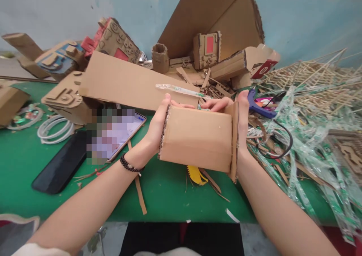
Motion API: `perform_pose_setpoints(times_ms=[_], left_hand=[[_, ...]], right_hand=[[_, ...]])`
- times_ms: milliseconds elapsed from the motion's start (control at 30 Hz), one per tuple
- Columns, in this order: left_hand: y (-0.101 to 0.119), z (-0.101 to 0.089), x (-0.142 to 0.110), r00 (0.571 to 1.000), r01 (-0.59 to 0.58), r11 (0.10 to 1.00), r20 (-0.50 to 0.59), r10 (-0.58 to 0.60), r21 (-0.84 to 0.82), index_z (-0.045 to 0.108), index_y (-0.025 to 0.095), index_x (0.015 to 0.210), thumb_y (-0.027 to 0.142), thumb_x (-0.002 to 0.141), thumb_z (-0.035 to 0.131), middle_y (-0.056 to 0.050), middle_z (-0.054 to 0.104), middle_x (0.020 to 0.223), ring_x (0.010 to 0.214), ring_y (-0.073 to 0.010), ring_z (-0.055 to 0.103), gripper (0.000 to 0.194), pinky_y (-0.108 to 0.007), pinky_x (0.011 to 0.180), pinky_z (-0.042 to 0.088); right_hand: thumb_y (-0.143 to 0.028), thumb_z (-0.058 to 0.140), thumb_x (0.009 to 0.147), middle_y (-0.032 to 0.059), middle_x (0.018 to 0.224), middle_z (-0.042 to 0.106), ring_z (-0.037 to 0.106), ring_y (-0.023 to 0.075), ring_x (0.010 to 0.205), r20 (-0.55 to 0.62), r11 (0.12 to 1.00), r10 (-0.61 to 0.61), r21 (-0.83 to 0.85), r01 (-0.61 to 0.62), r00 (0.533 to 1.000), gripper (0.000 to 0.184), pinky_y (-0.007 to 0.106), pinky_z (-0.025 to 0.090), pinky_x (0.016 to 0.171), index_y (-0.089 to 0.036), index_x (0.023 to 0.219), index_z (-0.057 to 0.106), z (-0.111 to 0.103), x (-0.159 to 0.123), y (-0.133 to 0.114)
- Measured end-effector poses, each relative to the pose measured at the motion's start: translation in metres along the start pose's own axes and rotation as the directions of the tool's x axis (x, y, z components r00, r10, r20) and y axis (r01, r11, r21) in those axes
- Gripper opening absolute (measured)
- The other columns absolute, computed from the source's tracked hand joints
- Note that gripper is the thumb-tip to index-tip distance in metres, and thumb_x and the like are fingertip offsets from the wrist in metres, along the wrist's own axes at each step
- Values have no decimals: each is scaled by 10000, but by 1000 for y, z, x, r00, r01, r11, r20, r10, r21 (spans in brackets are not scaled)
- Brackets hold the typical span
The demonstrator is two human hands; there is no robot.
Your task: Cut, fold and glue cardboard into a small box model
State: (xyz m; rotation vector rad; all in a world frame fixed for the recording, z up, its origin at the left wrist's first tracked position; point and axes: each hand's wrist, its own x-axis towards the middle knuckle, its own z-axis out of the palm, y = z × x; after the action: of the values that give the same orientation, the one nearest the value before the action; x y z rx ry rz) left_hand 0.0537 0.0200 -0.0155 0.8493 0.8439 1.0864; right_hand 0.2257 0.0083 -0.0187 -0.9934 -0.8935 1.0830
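I hold a small brown cardboard box piece (198, 139) up over the green table (169, 199), one hand pressed to each side. My left hand (158, 125) grips its left corrugated edge, fingers curled over the top. My right hand (240, 116) presses a cardboard side panel (234, 142) against the box's right end, fingers reaching over the back. A beaded bracelet (128, 165) sits on my left wrist.
A phone (121, 135) and a black case (60, 167) lie at left. Cardboard models (113, 40) and sheets (127, 82) crowd the back. A blue glue gun (258, 107), black cable, plastic wrappers (311, 154) and sticks (311, 78) fill the right. A yellow scrap (195, 175) lies under the box.
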Motion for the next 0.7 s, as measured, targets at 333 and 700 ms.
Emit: perform_pose_setpoints(times_ms=[333, 700], left_hand=[[-5, 0, 2, 997, -80, 995, 6, 79, 52, 631, 223, 761, 612, 1016, 496, -79, 799, 1025, 1032, -280, 746, 484, -426, 1008, 540], [-3, 3, -4, 998, -39, 997, -48, 42, 65, 708, 221, 1103, 740, 1009, 503, -104, 763, 1288, 1168, -311, 726, 566, -428, 1014, 571]], right_hand=[[-654, 441, 1069, 29, 729, 644, 638, 198, 738, 13, 993, -13, 114, 11, 1000, 649, 422, 622, 864, -270, 584, 637, 5, 0, 16], [-779, 410, 1025, 33, 733, 704, 692, 212, 710, -43, 998, -33, -52, 31, 999, 673, 424, 608, 802, -282, 612, 599, -8, 7, 10]])
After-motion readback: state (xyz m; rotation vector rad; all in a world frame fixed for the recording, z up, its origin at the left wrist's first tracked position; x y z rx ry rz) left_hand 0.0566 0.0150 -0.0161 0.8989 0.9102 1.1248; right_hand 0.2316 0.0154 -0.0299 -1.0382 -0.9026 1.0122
